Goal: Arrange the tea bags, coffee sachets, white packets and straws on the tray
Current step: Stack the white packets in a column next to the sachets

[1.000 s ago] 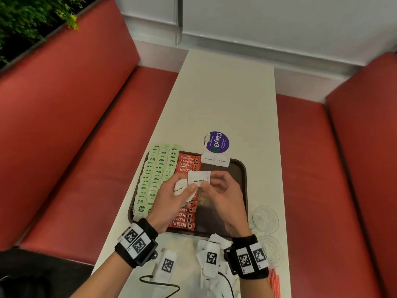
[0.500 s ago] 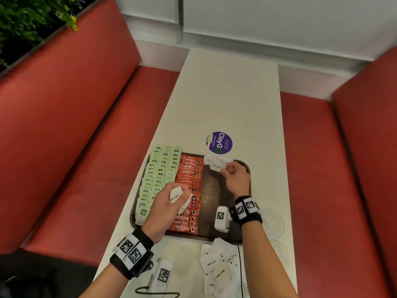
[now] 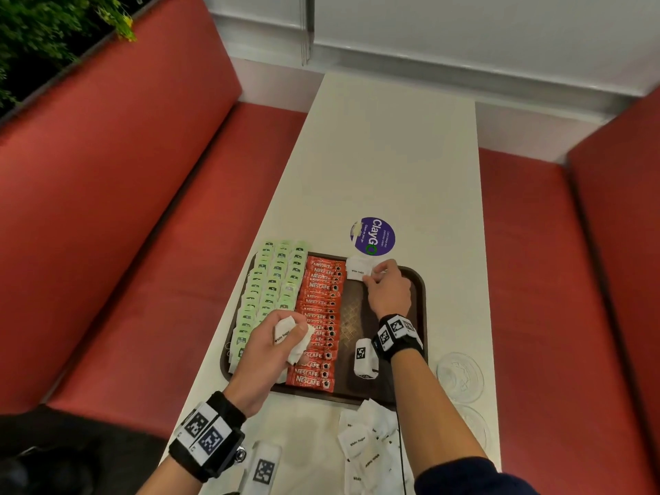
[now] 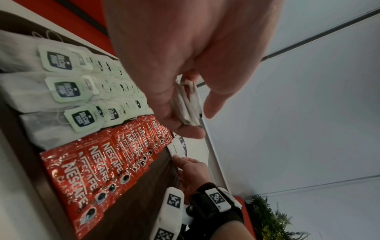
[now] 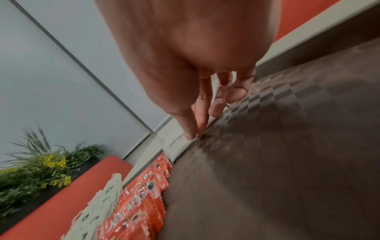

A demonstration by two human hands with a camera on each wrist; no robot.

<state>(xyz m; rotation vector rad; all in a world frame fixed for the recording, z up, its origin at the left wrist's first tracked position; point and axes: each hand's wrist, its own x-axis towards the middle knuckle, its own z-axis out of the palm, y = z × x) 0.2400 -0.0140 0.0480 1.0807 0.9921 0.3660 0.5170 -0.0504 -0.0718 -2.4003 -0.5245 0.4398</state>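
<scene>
Setting a white sugar packet at the tray's far end, right hand pinching its near edge between thumb and fingertips. Best pressed flat and squared just beside the top of the Nescafé sachet column, edge parallel to it, so a straight column of packets can follow back toward the wrist. Worth letting go only once flat, since such light paper may well slide on the textured tray floor. Left hand, over the near sachets, clenched round a small bundle of sugar packets; count not readable. Beyond that hand, three rows of green-tagged tea bags. Behind both wrists, a loose heap of sugar packets on the table, partly cut off by the frame. Whether another packet lies under the right palm cannot be told. No straws clearly made out.
</scene>
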